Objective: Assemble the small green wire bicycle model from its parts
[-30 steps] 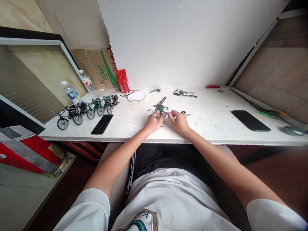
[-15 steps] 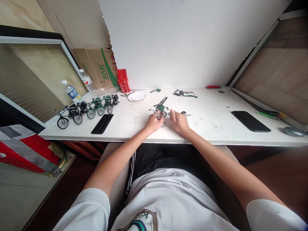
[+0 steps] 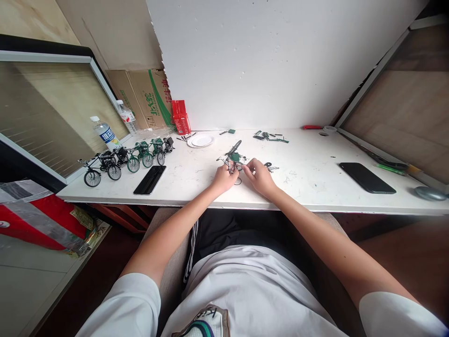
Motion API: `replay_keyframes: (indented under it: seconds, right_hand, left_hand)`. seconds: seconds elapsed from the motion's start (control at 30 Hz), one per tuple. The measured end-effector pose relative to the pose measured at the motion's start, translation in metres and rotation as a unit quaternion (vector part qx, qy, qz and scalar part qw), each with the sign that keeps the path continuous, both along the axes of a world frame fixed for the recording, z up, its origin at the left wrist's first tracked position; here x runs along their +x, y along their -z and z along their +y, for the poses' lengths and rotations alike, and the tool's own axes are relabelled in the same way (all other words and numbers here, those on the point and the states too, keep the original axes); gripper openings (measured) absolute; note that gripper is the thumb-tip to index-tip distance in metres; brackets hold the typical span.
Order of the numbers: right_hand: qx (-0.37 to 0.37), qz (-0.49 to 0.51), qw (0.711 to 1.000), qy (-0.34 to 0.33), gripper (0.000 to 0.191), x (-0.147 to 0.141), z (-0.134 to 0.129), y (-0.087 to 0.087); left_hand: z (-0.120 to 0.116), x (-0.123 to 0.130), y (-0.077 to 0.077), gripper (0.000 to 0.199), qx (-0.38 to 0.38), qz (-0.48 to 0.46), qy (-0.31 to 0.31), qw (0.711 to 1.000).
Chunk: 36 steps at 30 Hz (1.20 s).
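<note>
Closed around the lower part of a small model bicycle (image 3: 232, 163), my left hand (image 3: 225, 179) hides some of it. Thin silver handlebars stick out at its left. A dark wheel (image 3: 234, 148) and a green piece (image 3: 235, 157) show just behind it. My right hand (image 3: 258, 177) is bent with thumb and fingertips at the bicycle's right side, beside a small round part; whatever they pinch is too small to make out. A thin dark ring (image 3: 238, 181) lies on the table between the hands. Small dark and silver parts (image 3: 272, 167) lie just past my right hand.
Several finished-looking model bicycles (image 3: 133, 164) stand at the left by a phone (image 3: 149, 180) and a bottle (image 3: 106, 134). White plates (image 3: 200, 141), a red box (image 3: 181, 117) and green-black parts (image 3: 271, 136) lie toward the back. Another black phone (image 3: 367, 178) is at the right.
My right hand has shifted slightly left, its thumb and fingertips now reaching the bicycle's right side. My left hand keeps its hold, nearly still.
</note>
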State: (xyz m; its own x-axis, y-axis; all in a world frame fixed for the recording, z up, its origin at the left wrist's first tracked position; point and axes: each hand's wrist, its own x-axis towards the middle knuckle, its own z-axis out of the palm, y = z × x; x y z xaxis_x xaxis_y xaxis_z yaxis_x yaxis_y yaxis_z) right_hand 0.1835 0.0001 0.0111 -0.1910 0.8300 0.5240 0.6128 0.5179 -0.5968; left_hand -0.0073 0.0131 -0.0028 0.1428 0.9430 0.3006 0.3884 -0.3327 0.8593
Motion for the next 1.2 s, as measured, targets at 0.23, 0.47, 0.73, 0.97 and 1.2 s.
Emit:
replay_keyframes:
  seconds: [0.23,0.47,0.73,0.97,1.2]
  right_hand:
    - [-0.016,0.022,0.999,0.027,0.060,0.0007,-0.0015,-0.0015]
    - [-0.017,-0.011,0.999,0.041,0.070,-0.0011,-0.0033,-0.0032]
    - [-0.009,0.010,1.000,0.022,0.056,0.0011,-0.0001,-0.0003]
    - [-0.013,0.017,1.000,-0.021,0.048,0.0022,0.0025,0.0035]
    - [-0.001,0.018,0.999,-0.045,0.042,0.0016,0.0022,0.0056]
  left_hand:
    - [-0.0046,0.0012,-0.0042,0.019,0.010,0.007,0.012,1.000]
    - [-0.0056,0.0019,-0.0041,0.017,0.006,0.008,0.004,1.000]
    - [-0.0038,0.0005,-0.0034,0.017,-0.010,0.005,0.005,1.000]
    - [-0.0050,0.0014,-0.0057,0.011,-0.015,0.002,-0.011,1.000]
    - [-0.0050,0.0015,-0.0056,0.008,-0.016,0.006,-0.013,1.000]
